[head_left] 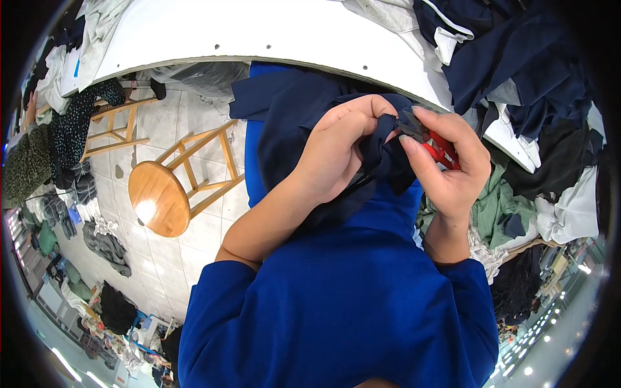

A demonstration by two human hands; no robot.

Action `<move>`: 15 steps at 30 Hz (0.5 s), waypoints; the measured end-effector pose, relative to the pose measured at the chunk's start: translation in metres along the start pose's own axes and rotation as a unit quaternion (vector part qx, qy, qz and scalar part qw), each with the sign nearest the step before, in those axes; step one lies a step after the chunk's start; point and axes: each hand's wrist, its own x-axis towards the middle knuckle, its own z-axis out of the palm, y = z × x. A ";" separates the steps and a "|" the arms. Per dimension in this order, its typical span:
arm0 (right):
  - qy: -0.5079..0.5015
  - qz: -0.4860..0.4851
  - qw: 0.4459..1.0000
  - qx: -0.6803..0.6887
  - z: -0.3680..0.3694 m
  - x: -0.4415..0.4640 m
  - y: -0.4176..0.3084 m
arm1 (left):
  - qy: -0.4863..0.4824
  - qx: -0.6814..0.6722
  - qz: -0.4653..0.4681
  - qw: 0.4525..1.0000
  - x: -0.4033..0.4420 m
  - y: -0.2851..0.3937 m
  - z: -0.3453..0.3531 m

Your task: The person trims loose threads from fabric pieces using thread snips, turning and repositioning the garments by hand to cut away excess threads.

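Note:
A dark navy garment [284,132] lies across my lap and rises in a bunch between my hands. My left hand [333,149] is closed, its fingers pinching a fold of the cloth near the edge of the white table. In my right hand [456,155] are red-handled thread snips [442,150], held between thumb and fingers. Their dark blades point left and sit right at the pinched fold. Whether the blades touch the cloth is too small to tell.
The white tabletop [291,29] runs just beyond my hands. Navy garments [517,58] are heaped at its right, with green cloth [495,207] lower down. A round wooden stool [158,199] lies tipped on the tiled floor at left, near a second wooden stool frame [119,126].

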 end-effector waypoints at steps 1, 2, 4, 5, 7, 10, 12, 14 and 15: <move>-0.003 0.008 1.000 -0.004 0.000 0.000 0.000 | 0.001 0.004 0.004 1.000 0.000 0.000 0.001; -0.003 0.008 1.000 -0.005 0.001 -0.001 0.001 | 0.001 0.004 0.004 1.000 0.000 -0.001 0.001; 0.010 0.047 0.996 0.078 0.007 -0.006 0.007 | -0.003 0.002 0.036 0.999 0.000 -0.004 0.002; 0.010 0.047 0.996 0.078 0.012 -0.008 0.008 | -0.003 0.002 0.036 0.999 0.000 -0.004 0.002; 0.015 0.176 0.935 0.307 0.022 -0.011 0.008 | 0.007 0.000 0.034 0.999 0.000 -0.001 0.002; -0.022 0.292 0.816 0.499 0.020 -0.016 0.007 | 0.002 -0.001 0.003 1.000 0.001 0.005 0.003; 0.007 0.261 0.856 0.447 0.026 -0.017 0.005 | -0.008 -0.001 0.014 1.000 0.002 0.003 -0.001; 0.056 0.172 0.935 0.306 0.032 -0.020 0.004 | -0.017 -0.002 0.025 1.000 0.000 0.000 0.000; 0.106 0.108 0.973 0.176 0.035 -0.022 0.004 | 0.001 -0.003 0.035 0.999 -0.002 -0.002 0.003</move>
